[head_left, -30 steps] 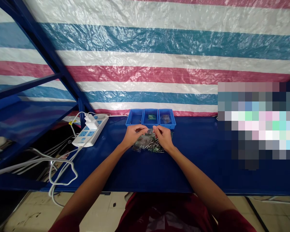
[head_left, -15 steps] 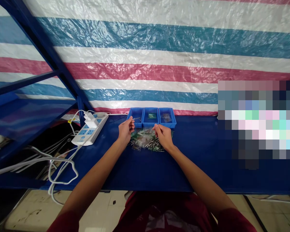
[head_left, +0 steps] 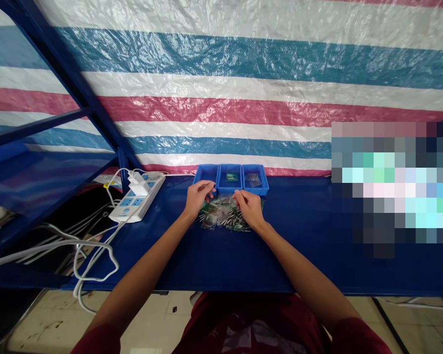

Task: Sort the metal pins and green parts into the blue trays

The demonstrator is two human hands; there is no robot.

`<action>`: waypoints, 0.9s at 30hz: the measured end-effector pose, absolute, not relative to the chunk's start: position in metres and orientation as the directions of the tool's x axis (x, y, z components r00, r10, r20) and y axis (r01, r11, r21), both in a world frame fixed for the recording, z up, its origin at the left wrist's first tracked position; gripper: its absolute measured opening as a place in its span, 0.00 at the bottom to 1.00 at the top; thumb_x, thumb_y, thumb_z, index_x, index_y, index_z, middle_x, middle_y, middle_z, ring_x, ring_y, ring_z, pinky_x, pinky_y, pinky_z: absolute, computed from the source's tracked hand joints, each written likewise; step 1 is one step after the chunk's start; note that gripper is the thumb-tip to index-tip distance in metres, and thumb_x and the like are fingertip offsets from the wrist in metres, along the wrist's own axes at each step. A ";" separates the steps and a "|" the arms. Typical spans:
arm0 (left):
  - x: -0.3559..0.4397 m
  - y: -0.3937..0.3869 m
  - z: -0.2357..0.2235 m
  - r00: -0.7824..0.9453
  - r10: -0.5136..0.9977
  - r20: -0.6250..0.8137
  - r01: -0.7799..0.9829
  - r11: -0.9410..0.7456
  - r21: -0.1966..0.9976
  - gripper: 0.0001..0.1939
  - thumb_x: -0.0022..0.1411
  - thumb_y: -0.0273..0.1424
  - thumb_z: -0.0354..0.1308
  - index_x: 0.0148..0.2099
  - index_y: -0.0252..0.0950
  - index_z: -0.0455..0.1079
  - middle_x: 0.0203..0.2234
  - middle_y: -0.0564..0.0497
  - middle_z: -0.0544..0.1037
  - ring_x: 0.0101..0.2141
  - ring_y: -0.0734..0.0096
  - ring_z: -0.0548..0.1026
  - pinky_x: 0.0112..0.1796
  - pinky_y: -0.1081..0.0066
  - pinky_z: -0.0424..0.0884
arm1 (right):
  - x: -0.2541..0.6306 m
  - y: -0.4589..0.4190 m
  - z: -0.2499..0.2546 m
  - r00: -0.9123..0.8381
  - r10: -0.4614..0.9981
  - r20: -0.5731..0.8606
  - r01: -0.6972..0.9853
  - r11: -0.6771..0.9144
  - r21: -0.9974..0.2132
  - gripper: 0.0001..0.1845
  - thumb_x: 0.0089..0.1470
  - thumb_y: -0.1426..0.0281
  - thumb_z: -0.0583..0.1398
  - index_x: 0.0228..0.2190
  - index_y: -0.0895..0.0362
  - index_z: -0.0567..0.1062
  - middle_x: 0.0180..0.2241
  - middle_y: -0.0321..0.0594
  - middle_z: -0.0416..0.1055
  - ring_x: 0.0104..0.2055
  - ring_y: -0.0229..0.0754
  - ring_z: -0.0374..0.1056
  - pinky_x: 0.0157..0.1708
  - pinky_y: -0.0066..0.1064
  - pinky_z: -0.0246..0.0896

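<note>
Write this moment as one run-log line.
left hand: at left blue bin; right hand: fingers together, above parts pile; grip contents: cannot tell; white power strip: left of both hands

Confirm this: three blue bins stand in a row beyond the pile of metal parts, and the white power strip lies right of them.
One error: the white power strip lies left of the three blue bins, as the head view shows. The bins do stand in a row beyond the pile of metal parts.

Left of the work area, a white power strip with a plugged-in white adapter and loose white cables.
</note>
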State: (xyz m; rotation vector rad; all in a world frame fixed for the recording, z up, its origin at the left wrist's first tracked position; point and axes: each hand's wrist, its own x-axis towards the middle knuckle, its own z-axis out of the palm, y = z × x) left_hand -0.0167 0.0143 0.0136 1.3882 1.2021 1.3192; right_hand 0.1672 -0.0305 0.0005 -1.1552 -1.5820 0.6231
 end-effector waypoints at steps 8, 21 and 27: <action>-0.027 0.013 0.012 0.457 0.783 0.421 0.650 -0.617 0.444 0.12 0.62 0.38 0.55 0.39 0.38 0.77 0.35 0.47 0.79 0.37 0.62 0.75 0.40 0.66 0.69 | 0.174 -0.025 0.003 -0.001 0.929 0.371 0.742 0.249 -0.623 0.12 0.57 0.65 0.55 0.27 0.55 0.75 0.24 0.37 0.72 0.27 0.39 0.66 0.28 0.27 0.55; -0.036 0.022 0.006 0.529 0.743 0.409 0.659 -0.664 0.354 0.13 0.63 0.38 0.54 0.40 0.39 0.77 0.38 0.45 0.78 0.42 0.60 0.74 0.48 0.62 0.67 | 0.177 -0.020 -0.002 -0.048 0.986 0.161 0.913 0.108 -0.392 0.07 0.57 0.69 0.59 0.37 0.54 0.77 0.33 0.43 0.76 0.37 0.45 0.72 0.31 0.29 0.58; -0.040 0.022 0.005 0.508 0.767 0.391 0.742 -0.621 0.253 0.10 0.62 0.34 0.54 0.40 0.40 0.77 0.37 0.47 0.79 0.40 0.60 0.74 0.45 0.64 0.69 | 0.177 -0.020 -0.003 -0.050 0.984 0.171 0.905 0.117 -0.410 0.08 0.57 0.68 0.58 0.36 0.54 0.77 0.33 0.42 0.76 0.35 0.44 0.71 0.30 0.29 0.56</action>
